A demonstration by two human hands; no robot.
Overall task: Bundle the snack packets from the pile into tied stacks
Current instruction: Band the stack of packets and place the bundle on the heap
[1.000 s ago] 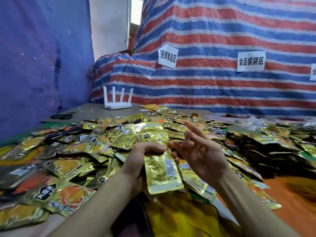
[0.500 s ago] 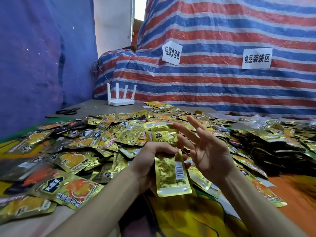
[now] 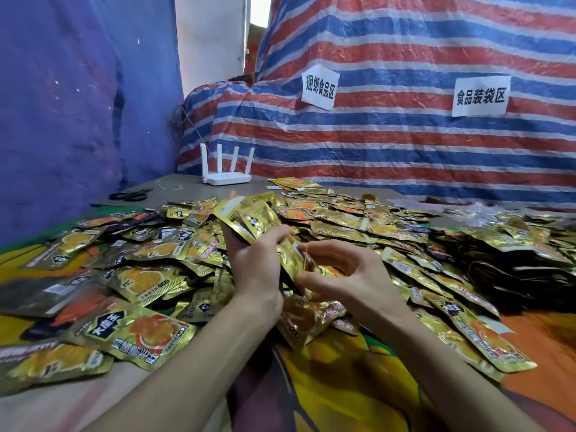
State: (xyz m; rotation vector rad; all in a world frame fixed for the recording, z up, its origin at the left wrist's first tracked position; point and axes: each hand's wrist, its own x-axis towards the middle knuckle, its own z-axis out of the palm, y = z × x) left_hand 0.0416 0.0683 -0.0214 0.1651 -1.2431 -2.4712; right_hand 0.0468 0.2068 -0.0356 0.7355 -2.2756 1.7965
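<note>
Looking down past our two bare forearms, we are seeing an orange-and-yellow printed cloth (image 3: 343, 385) lying over the near edge of the table (image 3: 174, 188). Just beyond it we are gripping a held stack (image 3: 258, 219) of gold snack packets in our left hand (image 3: 255, 269), which is wrapping round the stack's middle while the top of the stack is tilting up and away to the left. Our right hand (image 3: 346, 275) is sitting just beside it with its fingers (image 3: 324, 248) half curled. Forefinger and thumb are pinching a thin yellow band (image 3: 306, 257), which is running taut between them against the lower part of the stack.

All around both hands the loose pile (image 3: 343, 219) of packets is spreading across the table, gold and orange, overlapping every way. On the right, darker packets (image 3: 514, 269) are lying in a heap; we cannot tell if they are tied.

Past the pile, black scissors (image 3: 131, 194) are lying on bare table at the far left, and a white router (image 3: 226, 177) with four upright antennas is standing near the back. Behind that a red, white and blue striped tarp (image 3: 405, 151) is hanging with two white paper signs (image 3: 319, 87) on it, and a blue tarp (image 3: 78, 104) is covering the left side.
</note>
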